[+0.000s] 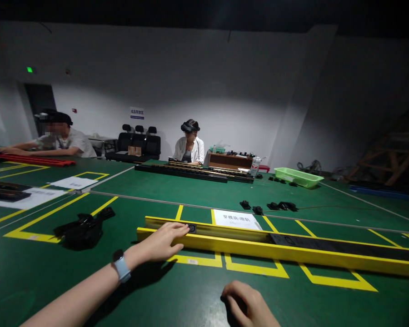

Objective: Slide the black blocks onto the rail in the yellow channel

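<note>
A long yellow rail (293, 254) lies across the green table, with a small black module (192, 228) in its channel near the left end. My left hand (162, 241), a watch on its wrist, rests over that end, fingers stretched out and their tips at the module. Farther right in the channel is a long black section (313, 244). My right hand (247, 302) is nearer to me, off the rail, with its fingers curled; a small dark spot shows at the fingertips, too small to name.
Black parts (83, 229) are piled at the left. Beyond the rail are a paper label (236, 220), small black pieces (282, 206) and a green basket (298, 177). Black rails (180, 172) lie farther back, before a seated person. Another person leans over a red rail (30, 159).
</note>
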The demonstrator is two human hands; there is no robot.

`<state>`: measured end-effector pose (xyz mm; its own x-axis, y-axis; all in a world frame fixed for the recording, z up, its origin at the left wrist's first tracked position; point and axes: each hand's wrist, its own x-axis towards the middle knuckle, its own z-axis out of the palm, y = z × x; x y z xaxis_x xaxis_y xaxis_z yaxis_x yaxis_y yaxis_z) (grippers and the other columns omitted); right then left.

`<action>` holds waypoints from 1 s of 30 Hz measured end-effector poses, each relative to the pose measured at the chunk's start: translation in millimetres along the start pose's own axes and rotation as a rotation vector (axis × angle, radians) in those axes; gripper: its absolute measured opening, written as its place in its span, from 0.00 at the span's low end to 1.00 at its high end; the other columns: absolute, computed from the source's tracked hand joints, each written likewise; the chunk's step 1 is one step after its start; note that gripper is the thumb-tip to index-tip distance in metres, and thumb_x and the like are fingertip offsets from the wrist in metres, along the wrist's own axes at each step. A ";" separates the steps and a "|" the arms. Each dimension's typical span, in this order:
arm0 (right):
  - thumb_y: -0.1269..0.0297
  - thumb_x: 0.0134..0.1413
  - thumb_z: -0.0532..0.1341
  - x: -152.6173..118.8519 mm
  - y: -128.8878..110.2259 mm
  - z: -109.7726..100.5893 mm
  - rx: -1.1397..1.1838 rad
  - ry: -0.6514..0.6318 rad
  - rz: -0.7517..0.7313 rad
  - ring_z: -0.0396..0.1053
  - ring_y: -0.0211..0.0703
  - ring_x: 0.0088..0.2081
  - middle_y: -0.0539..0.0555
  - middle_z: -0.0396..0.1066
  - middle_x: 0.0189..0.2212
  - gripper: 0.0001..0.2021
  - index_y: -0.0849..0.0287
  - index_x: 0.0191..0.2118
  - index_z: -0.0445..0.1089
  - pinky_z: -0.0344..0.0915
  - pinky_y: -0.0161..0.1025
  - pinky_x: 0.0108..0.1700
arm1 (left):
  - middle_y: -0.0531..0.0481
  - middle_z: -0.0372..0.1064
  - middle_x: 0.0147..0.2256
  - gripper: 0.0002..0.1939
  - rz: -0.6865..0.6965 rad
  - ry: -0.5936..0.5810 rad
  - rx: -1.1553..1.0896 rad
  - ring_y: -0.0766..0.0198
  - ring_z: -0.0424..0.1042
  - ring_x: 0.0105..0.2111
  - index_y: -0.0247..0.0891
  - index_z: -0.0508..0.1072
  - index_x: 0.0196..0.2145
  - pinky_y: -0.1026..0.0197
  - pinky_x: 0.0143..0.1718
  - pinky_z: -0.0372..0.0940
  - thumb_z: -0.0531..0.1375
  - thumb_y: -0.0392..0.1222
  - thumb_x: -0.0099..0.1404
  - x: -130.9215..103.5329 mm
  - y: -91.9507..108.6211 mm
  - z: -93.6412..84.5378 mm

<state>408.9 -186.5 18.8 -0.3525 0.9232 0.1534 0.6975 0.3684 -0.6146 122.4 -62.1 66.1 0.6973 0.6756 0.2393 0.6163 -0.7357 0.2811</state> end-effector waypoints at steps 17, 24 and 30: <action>0.69 0.55 0.51 -3.1 -2.0 1.3 0.006 0.043 0.011 0.69 0.42 0.39 0.54 0.73 0.35 0.10 0.59 0.36 0.69 0.62 0.37 0.43 | 0.46 0.58 0.60 0.28 0.019 -0.031 -0.012 0.55 0.55 0.60 0.42 0.59 0.61 0.52 0.60 0.51 0.54 0.45 0.63 19.4 14.9 6.9; 0.69 0.55 0.52 -3.8 -2.9 1.4 0.013 0.065 0.025 0.69 0.41 0.40 0.52 0.73 0.35 0.10 0.58 0.36 0.70 0.62 0.36 0.44 | 0.45 0.57 0.60 0.29 0.048 -0.036 -0.012 0.55 0.54 0.60 0.42 0.57 0.62 0.53 0.60 0.51 0.53 0.46 0.64 31.1 22.1 15.8; 0.70 0.54 0.52 -4.1 -3.4 1.1 0.014 0.076 0.016 0.69 0.41 0.40 0.52 0.73 0.35 0.10 0.58 0.36 0.71 0.62 0.36 0.44 | 0.46 0.57 0.60 0.28 0.054 -0.043 -0.032 0.54 0.55 0.59 0.42 0.58 0.61 0.53 0.60 0.51 0.53 0.47 0.64 35.8 29.5 16.0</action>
<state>407.2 -191.7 19.5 -0.2929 0.9347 0.2014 0.6937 0.3527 -0.6280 171.4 -60.3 68.1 0.7448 0.6318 0.2148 0.5657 -0.7685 0.2990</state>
